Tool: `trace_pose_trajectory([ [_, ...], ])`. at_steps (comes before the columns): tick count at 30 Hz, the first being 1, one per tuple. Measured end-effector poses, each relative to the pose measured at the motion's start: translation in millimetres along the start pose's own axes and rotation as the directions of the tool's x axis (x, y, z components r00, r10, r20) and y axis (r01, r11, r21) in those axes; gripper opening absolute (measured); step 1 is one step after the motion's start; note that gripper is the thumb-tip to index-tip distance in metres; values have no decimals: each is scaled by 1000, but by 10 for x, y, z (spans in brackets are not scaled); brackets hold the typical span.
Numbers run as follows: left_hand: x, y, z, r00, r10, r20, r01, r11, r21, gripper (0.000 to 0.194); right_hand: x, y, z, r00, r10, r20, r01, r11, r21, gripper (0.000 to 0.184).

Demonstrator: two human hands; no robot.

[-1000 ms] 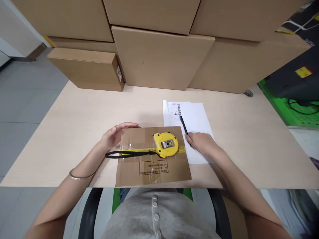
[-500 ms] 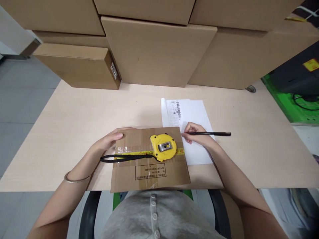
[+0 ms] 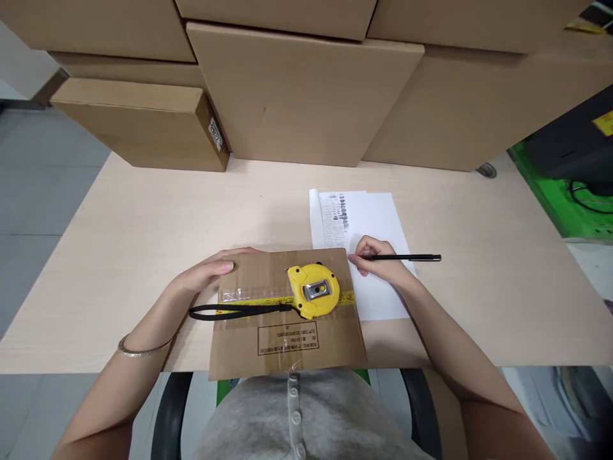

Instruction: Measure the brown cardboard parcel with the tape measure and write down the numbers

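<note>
My left hand [image 3: 207, 271] grips the far left corner of a cardboard box [image 3: 258, 275], its thumb on top and its other fingers along the far side, partly hidden. On the box lies a yellow tape measure [image 3: 312, 304] with its metal clip facing up. Its black wrist strap [image 3: 239, 310] stretches left past the box edge. My right hand [image 3: 379, 257] is closed around a black pen [image 3: 412, 257], which points out to the right. That hand rests over white paper sheets [image 3: 383, 220], whose left part carries printing and dark handwritten marks.
Large cardboard boxes [image 3: 297, 96] form a wall along the back of the table [image 3: 143, 223]. A smaller carton [image 3: 138, 131] with a label stands at the back left. A green surface [image 3: 550, 198] with dark equipment lies beyond the right edge.
The pen has swung round in my right hand, from pointing up over the paper to pointing right. My left thumb has come onto the box top. The camera view has shifted slightly.
</note>
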State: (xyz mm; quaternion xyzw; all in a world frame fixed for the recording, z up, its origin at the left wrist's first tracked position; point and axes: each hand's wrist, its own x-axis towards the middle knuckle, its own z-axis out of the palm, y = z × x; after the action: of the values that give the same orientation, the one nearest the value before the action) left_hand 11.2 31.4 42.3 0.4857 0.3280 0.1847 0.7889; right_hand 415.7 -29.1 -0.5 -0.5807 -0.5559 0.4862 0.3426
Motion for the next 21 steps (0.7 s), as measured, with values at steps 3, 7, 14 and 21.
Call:
trace_pose_trajectory([
  [3,8,-20,-35,1000,6,0,-6,1000,13,56,5,7,5,1000,0,-24,0,1000,3,48],
  [7,29,-47,-78,1000,25,8,-25,999,45,58,-9,-5,25,999,7,-41,-7,1000,19,46],
  [14,47,-36,-85,998,40,39,-43,997,61,60,-113,14,101,997,23,71,-27,998,59,44],
  [21,23,-73,-96,999,5,47,-5,1000,1,62,-117,63,108,996,33,88,-39,997,72,40],
])
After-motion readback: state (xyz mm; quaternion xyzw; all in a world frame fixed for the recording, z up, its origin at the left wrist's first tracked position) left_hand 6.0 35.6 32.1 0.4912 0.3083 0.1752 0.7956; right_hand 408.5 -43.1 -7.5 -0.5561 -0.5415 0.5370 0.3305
